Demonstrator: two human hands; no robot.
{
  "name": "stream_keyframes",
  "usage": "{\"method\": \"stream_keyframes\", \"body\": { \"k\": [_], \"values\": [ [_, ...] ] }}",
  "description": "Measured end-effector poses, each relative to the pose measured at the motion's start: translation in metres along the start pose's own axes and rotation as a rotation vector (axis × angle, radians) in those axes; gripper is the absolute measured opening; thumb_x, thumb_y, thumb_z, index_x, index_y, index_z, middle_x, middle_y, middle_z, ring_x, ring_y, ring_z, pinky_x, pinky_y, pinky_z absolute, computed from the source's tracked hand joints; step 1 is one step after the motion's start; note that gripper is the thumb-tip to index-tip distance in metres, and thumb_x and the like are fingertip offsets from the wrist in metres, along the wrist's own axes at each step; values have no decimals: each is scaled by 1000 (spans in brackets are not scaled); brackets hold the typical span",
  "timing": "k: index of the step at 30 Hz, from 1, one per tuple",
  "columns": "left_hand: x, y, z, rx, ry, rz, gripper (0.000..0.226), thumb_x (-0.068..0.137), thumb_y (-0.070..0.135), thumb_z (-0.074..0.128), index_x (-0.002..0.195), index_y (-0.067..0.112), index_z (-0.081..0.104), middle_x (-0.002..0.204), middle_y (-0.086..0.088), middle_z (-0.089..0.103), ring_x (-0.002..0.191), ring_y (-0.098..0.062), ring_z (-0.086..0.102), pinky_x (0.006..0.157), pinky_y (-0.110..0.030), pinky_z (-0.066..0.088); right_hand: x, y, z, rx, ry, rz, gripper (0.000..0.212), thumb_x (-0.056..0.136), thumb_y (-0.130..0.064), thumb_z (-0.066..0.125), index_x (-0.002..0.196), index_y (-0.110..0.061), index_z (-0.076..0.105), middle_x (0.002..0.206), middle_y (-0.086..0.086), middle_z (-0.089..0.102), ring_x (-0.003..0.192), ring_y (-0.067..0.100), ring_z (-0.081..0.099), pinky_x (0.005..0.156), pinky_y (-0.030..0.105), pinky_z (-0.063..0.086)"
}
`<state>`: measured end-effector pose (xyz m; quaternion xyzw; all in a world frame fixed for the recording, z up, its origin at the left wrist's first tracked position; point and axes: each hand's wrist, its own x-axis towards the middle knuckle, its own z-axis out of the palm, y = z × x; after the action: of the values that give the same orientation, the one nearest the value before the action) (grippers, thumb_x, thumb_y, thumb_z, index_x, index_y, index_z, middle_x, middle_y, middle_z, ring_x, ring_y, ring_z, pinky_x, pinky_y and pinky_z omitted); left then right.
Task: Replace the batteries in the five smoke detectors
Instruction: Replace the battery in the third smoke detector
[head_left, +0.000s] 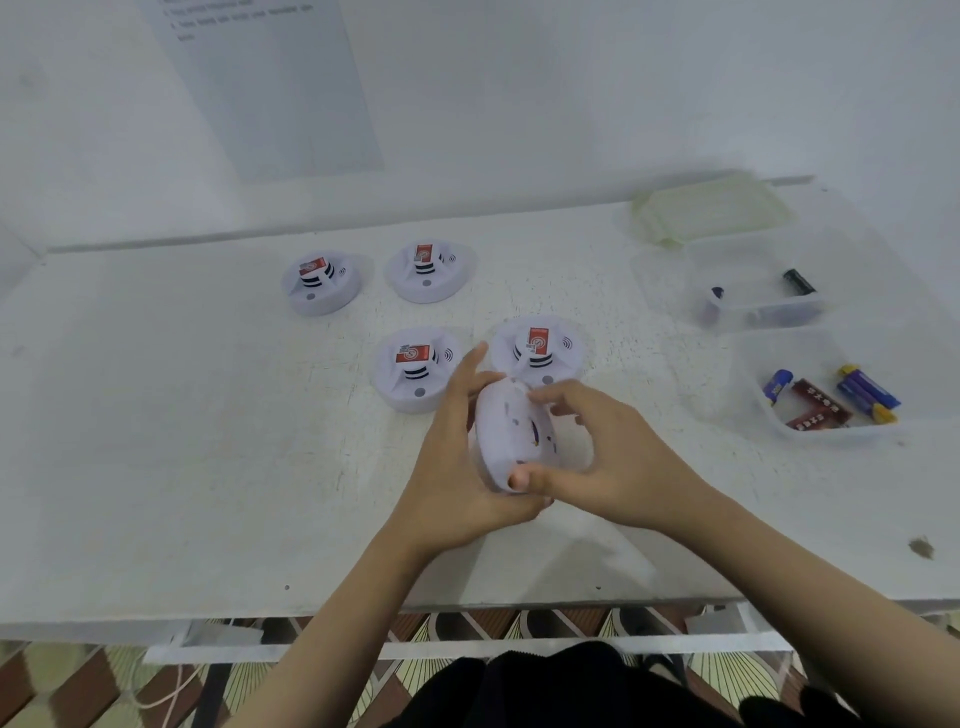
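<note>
A white smoke detector (506, 436) is held on edge above the table, its underside turned toward me. My left hand (457, 462) cups it from the left with the fingers reaching up along its rim. My right hand (597, 457) grips its right side, thumb on the lower edge and fingers over the top. Several more detectors stand on the table with red labels up: two at the back (323, 283) (428, 271), two nearer (415, 369) (537, 351). Whether a battery sits inside the held one is hidden.
At the right a clear tub (769, 410) holds several blue-and-yellow and red batteries. Behind it another clear tub (727, 312) holds two dark batteries. A pale green lid (711, 213) lies at the back right. The white table's front edge (363, 616) runs below my forearms.
</note>
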<state>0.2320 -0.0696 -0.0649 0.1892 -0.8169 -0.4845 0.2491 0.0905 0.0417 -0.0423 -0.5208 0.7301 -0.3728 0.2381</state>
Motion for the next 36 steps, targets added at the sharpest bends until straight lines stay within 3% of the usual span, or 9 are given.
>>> {"method": "stream_keyframes", "body": {
  "k": [4,6,9,13,16,22,26,32,36],
  "values": [
    [8,9,-1,41,-12,56,117,60,23,86,149,34,11,142,21,38,131,-6,43,100,-11,38,6,-9,-6,205,-38,40,94,57,-57,79,134,-43,27,118,-27,48,107,-9,52,87,13,43],
    [11,13,-1,64,-22,83,118,60,17,89,150,30,13,145,23,34,132,-2,40,99,-8,36,8,-11,-10,293,-72,34,85,63,-43,80,133,-42,32,119,-20,55,105,0,59,89,23,50],
    [14,18,1,77,-1,106,112,59,19,88,142,42,18,148,12,34,133,6,35,98,-5,35,8,-9,-15,586,-88,95,69,71,-17,73,131,-31,42,117,-1,62,102,15,65,84,35,56],
    [11,13,1,90,40,26,98,56,34,87,133,42,26,132,34,33,123,25,30,91,5,29,8,4,-14,891,-102,166,63,73,-3,65,129,-25,49,114,10,67,101,27,66,77,35,55],
    [11,6,-1,64,61,-48,87,51,44,88,124,45,40,121,34,51,115,15,46,87,1,37,8,13,-12,1026,-85,180,65,70,1,61,129,-21,48,116,14,65,102,31,65,75,35,54],
    [9,3,2,87,152,-22,83,53,45,90,123,42,45,118,28,56,113,10,50,86,-3,40,4,16,-13,895,-124,189,67,76,-5,72,131,-34,47,112,10,68,100,30,67,76,38,57],
    [9,2,6,65,173,-51,86,55,39,92,130,26,50,121,16,60,113,3,55,89,-10,47,2,12,-8,814,-42,201,74,67,-8,75,127,-40,46,111,2,67,97,21,67,70,35,57],
    [8,-6,6,-69,60,-91,89,63,13,89,139,17,43,127,14,60,119,-6,57,92,-21,51,1,17,-5,780,15,190,80,71,0,76,134,-35,44,114,-1,67,100,16,66,71,32,57],
    [4,-13,6,-148,28,-148,94,66,12,86,146,16,37,131,7,61,117,-8,61,89,-25,54,-1,21,-4,784,-2,188,83,69,-1,79,134,-38,43,116,-5,66,104,15,65,74,33,57]
  ]
}}
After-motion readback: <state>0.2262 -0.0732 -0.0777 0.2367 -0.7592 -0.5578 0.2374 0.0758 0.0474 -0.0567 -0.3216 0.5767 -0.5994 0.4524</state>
